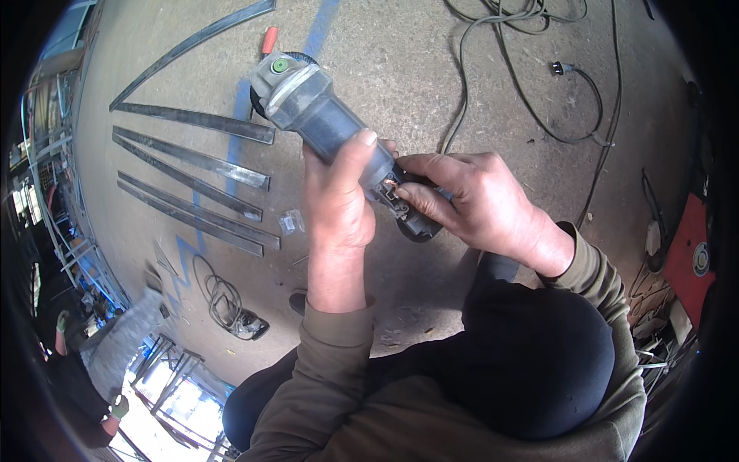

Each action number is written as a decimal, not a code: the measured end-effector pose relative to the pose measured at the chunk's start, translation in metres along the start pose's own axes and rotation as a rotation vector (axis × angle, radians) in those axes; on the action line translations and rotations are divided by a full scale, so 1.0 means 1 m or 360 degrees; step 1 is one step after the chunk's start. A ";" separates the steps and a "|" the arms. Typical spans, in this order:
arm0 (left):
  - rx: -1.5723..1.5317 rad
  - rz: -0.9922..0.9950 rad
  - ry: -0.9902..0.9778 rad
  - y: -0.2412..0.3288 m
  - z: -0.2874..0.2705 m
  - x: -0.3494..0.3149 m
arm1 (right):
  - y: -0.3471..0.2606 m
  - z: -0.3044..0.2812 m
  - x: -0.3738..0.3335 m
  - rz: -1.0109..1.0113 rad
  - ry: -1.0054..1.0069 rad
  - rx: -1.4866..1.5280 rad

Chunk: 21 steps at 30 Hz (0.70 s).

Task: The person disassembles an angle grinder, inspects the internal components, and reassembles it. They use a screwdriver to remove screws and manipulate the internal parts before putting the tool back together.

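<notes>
I hold a grey-blue angle grinder (312, 104) over a concrete floor, its head with a green button pointing away from me. My left hand (339, 196) is wrapped around the grinder's body, thumb along the top. My right hand (473, 204) pinches at the opened rear end of the tool (400, 202), where dark housing and a bit of copper-coloured part show. The fingertips hide what sits between them.
Several flat steel strips (196, 165) lie on the floor at the left. A red-handled tool (269, 40) lies beyond the grinder. Black cables with a plug (560, 68) run at the upper right, a coiled cable (223, 304) at lower left. A red machine (689, 258) stands at the right. Another person (77, 393) is at far lower left.
</notes>
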<state>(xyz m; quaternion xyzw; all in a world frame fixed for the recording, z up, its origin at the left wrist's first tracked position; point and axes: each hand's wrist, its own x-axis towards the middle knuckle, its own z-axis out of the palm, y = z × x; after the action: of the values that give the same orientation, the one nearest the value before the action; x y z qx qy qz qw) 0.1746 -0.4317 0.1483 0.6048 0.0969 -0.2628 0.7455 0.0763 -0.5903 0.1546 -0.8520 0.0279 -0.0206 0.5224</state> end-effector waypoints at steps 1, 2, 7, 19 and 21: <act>0.0004 0.0002 0.0006 0.000 0.000 0.000 | -0.001 0.001 0.000 -0.0012 0.0006 -0.0011; 0.0003 0.0002 0.0012 0.000 0.001 0.000 | -0.001 0.002 -0.001 -0.0012 0.0024 -0.0027; -0.0018 0.0012 0.0032 0.000 0.003 0.000 | -0.005 0.007 -0.002 -0.0028 0.0110 -0.0076; -0.0001 0.0014 0.0033 0.000 0.005 0.000 | -0.005 0.014 -0.004 -0.0075 0.0168 -0.0191; -0.0002 0.0018 0.0026 -0.001 0.005 0.000 | -0.005 0.013 -0.004 -0.0090 0.0172 -0.0199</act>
<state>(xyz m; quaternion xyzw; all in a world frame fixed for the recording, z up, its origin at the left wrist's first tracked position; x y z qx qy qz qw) 0.1736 -0.4365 0.1490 0.6069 0.0998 -0.2536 0.7466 0.0731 -0.5765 0.1531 -0.8810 0.0331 -0.0796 0.4652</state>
